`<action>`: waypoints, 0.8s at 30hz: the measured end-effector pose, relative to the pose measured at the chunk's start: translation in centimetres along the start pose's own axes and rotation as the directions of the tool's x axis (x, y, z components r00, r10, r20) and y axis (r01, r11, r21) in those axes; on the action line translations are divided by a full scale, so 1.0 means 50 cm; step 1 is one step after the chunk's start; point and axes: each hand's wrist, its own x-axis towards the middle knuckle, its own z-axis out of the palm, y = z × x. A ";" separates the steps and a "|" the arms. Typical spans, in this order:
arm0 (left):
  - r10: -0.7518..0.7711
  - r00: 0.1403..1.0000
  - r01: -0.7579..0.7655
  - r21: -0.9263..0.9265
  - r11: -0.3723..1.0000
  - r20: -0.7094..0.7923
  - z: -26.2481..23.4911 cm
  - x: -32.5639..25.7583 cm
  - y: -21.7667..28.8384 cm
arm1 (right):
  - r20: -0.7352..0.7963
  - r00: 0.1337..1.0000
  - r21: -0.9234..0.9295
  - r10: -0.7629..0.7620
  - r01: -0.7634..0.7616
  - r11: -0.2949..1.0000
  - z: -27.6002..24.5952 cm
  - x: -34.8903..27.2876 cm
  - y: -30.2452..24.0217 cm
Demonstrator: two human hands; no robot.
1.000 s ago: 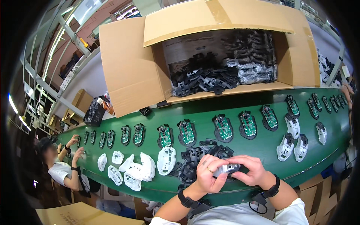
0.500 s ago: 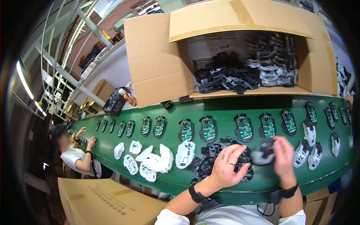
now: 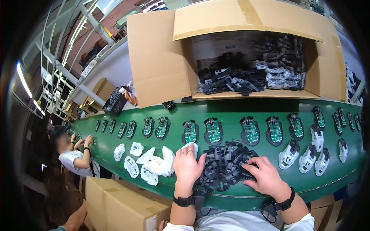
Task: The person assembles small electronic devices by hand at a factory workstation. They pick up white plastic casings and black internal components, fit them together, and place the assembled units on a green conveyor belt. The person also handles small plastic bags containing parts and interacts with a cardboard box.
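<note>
My left hand (image 3: 187,167) is closed over a white plastic mouse shell (image 3: 195,148), mostly hidden under the fingers. Curled at the right edge of a pile of black plastic parts (image 3: 221,163), my right hand (image 3: 266,178) grips one black plastic part (image 3: 248,169) between thumb and fingers. Left of my left hand lie several more white shells (image 3: 156,165). To the right of my right hand, a white shell with a black part fitted in it (image 3: 289,154) rests beside several similar ones (image 3: 308,158).
Mouse bases with green circuit boards (image 3: 213,130) stand in a row along the green bench (image 3: 227,109). An open carton (image 3: 158,61) of black parts is behind them. At lower left, another person's arm (image 3: 77,217) is beside a closed carton (image 3: 123,200). Another person (image 3: 75,154) works farther left.
My right hand has left a white shell with a black part on the bench and moved left to the pile. My left hand has moved left onto a white shell. The closed carton has shifted.
</note>
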 end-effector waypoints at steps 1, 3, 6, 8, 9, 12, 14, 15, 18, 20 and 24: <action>-0.026 1.000 0.026 -0.030 0.999 0.018 0.003 0.003 -0.006 | -0.020 1.000 0.008 0.013 -0.013 1.000 0.011 -0.001 0.003; -0.069 0.996 0.074 -0.091 0.993 0.054 0.012 0.008 -0.021 | -0.065 0.997 0.022 0.043 -0.042 0.999 0.031 -0.002 0.007; -0.172 0.985 0.168 -0.161 0.972 -0.010 0.014 0.008 -0.028 | -0.180 0.983 0.076 -0.026 0.040 0.996 0.039 0.005 0.021; -0.188 0.976 0.154 -0.255 0.955 -0.114 0.012 0.015 -0.025 | -0.290 0.952 0.071 -0.098 0.124 0.990 0.039 0.011 0.035; -0.175 0.966 0.110 -0.310 0.944 -0.189 0.007 0.014 -0.026 | -0.351 0.936 0.112 -0.022 0.065 0.992 0.031 0.019 0.029; -0.318 0.940 0.058 -0.860 0.507 -0.124 -0.017 0.015 0.005 | -0.363 0.865 0.333 0.347 -0.228 0.915 -0.014 0.025 0.006; -0.243 0.970 0.019 -0.996 0.084 -0.001 -0.030 0.035 0.037 | -0.208 0.856 0.241 0.474 -0.425 0.873 -0.046 -0.002 0.059; -0.166 0.984 0.078 -0.996 0.049 0.069 -0.037 0.049 0.051 | -0.180 0.876 0.146 0.448 -0.427 0.892 -0.048 -0.006 0.076; -0.095 0.991 0.074 -0.977 -0.198 0.094 -0.012 0.075 0.071 | -0.268 0.871 -0.015 0.411 -0.430 0.903 -0.043 -0.005 0.052; -0.110 0.982 0.097 -0.914 -0.394 0.152 0.010 0.071 0.073 | -0.308 0.902 -0.220 0.304 -0.378 0.899 -0.026 -0.013 0.051; -0.130 0.955 0.128 -0.766 -0.630 0.266 0.057 0.048 0.056 | -0.258 0.895 -0.243 0.364 -0.425 0.872 -0.016 -0.008 0.046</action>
